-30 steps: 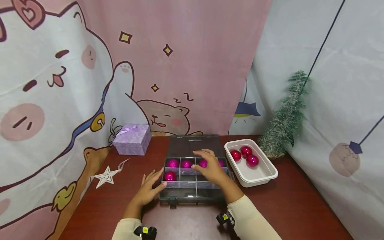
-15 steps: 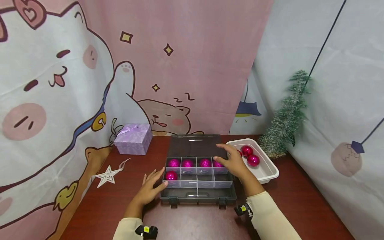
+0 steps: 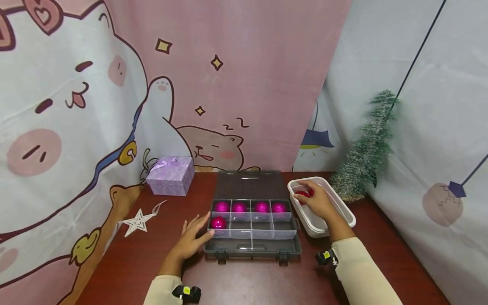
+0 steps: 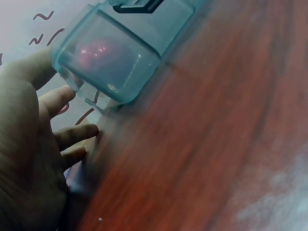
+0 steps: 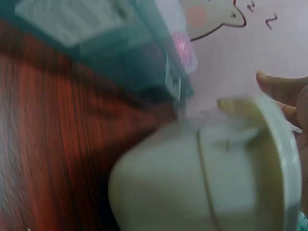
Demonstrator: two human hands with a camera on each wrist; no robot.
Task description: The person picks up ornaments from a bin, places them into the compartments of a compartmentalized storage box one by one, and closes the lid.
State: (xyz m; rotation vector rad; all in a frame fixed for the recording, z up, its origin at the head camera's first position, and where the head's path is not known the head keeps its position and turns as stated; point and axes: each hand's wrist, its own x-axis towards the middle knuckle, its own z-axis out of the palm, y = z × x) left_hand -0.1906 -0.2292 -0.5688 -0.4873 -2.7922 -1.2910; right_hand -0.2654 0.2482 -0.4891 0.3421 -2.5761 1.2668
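My left hand [image 3: 190, 235] rests with extended fingers against the left side of a dark see-through divided box [image 3: 274, 243]. In the left wrist view, its fingers [image 4: 57, 98] lie at the box's corner, and a ball [image 4: 98, 53] shows through the wall. Several glittery magenta balls [image 3: 261, 206] fill the box's back row. One shiny magenta ball [image 3: 218, 223] sits in the leftmost middle compartment. My right hand [image 3: 321, 201] reaches over a white plastic tub [image 3: 316, 230], thumb and fingers spread above shiny red balls [image 3: 303, 196] partly hidden beneath it.
The box's lid [image 3: 248, 185] lies open backward. A lilac gift box [image 3: 171, 177] stands at the back left, with a white star ornament [image 3: 138, 222] in front of it. Behind the tub rises a small frosted tree [image 3: 362, 163]. Printed curtains [image 3: 267, 84] enclose the table.
My right hand has moved right, from over the divided box to over the white tub, uncovering the back-row balls. My left hand has stayed at the box's left side.
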